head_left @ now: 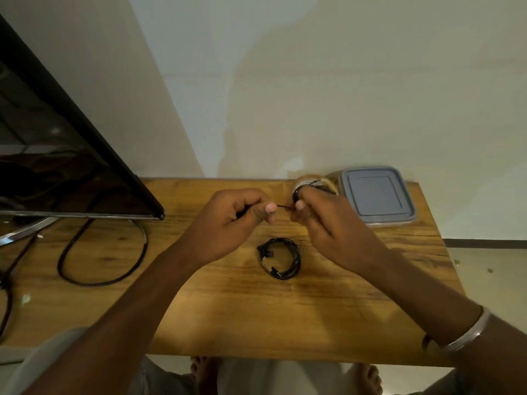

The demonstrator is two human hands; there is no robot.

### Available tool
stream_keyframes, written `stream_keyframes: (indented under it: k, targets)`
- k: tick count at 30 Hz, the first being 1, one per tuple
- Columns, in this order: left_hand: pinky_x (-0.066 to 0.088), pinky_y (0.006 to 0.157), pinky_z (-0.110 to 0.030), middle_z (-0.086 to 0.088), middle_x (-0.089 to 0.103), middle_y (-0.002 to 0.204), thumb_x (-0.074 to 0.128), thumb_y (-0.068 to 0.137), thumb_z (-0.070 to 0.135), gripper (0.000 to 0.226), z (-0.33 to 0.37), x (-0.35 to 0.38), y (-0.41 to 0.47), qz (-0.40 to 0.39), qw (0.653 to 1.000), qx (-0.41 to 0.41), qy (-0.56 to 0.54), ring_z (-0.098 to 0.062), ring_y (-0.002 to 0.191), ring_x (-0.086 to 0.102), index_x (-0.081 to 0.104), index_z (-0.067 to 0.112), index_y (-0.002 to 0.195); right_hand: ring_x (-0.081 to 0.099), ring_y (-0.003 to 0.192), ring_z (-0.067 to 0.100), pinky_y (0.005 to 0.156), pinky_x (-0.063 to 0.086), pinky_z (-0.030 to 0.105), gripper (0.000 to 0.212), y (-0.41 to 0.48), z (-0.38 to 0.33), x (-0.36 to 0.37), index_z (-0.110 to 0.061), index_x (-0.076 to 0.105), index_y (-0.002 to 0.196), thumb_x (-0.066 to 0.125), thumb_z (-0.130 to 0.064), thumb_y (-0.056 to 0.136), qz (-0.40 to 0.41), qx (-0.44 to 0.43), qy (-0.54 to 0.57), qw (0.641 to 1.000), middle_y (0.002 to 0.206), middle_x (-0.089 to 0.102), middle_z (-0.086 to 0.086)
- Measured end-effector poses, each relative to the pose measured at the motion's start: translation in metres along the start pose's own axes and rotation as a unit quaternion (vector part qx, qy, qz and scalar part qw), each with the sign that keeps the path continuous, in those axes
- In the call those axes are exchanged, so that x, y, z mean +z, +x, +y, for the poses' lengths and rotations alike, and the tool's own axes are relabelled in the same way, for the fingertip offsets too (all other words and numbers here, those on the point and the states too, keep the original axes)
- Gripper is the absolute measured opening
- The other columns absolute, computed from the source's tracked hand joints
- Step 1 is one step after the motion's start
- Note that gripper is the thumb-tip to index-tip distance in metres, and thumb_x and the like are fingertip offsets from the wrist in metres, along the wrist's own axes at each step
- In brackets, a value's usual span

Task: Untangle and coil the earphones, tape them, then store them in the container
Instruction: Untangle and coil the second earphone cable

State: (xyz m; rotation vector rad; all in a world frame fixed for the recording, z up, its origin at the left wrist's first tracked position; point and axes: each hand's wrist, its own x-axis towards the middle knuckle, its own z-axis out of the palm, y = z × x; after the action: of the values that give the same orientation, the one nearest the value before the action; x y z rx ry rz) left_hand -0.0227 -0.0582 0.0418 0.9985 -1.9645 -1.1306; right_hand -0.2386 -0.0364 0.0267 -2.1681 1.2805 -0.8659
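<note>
Between the two hands a short dark strip [283, 206] is stretched — it looks like tape, though it is too thin to tell for certain. The left hand [228, 223] pinches one end between thumb and curled forefinger, its other fingers folded into the palm. The right hand [328, 223] is closed on the other end and also around a roll of tape [309, 184], whose brownish rim shows above the knuckles; the roll's dark inner edge sits against the thumb side of the hand. Both hands are raised above the table [285, 309] rather than resting on it.

Directly below the hands, on the wooden tabletop, lie the earphones [279, 258] — black, wound into a small round coil, with plug and earbuds tucked somewhere within the loops (which part is which cannot be made out). Neither hand touches the coil.

Just beyond the right hand, at the table's far right corner near the wall, stands the container [377, 195], square and grey-blue, its lid on. The tape roll appears just beside its left edge.

On the right forearm sits a silver bangle [467, 332]. To the far left a dark monitor [57, 155] stands on a metal foot, and a black cable [102, 280] loops across the wood below it, well apart from the coil.
</note>
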Motion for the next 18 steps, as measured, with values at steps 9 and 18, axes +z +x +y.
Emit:
stream_keyframes:
  k: [9, 18]
  targets:
    - [0.043, 0.067, -0.018, 0.016, 0.063, 0.08, 0.06, 0.096, 0.026, 0.013, -0.012, -0.006, 0.003, 0.046, 0.999, -0.003, 0.013, -0.004, 0.074, 0.059, 0.066, 0.026, 0.085, 0.048, 0.064, 0.025, 0.076, 0.05, 0.025, 0.025, 0.001, -0.02, -0.004, -0.01, 0.057, 0.074, 0.044, -0.018, 0.094, -0.203, 0.179, 0.438, 0.857, 0.063, 0.043, 0.003]
    - [0.046, 0.087, -0.029, 0.0, 0.056, 0.101, 0.054, 0.092, 0.033, 0.019, -0.009, 0.024, 0.007, 0.053, 0.992, -0.014, -0.114, -0.011, 0.101, 0.057, 0.068, 0.021, 0.091, 0.039, 0.055, 0.017, 0.109, 0.032, 0.07, 0.027, 0.002, -0.023, -0.006, -0.014, 0.046, 0.069, 0.032, -0.012, 0.092, -0.202, 0.175, 0.742, 0.615, 0.059, 0.024, 0.001]
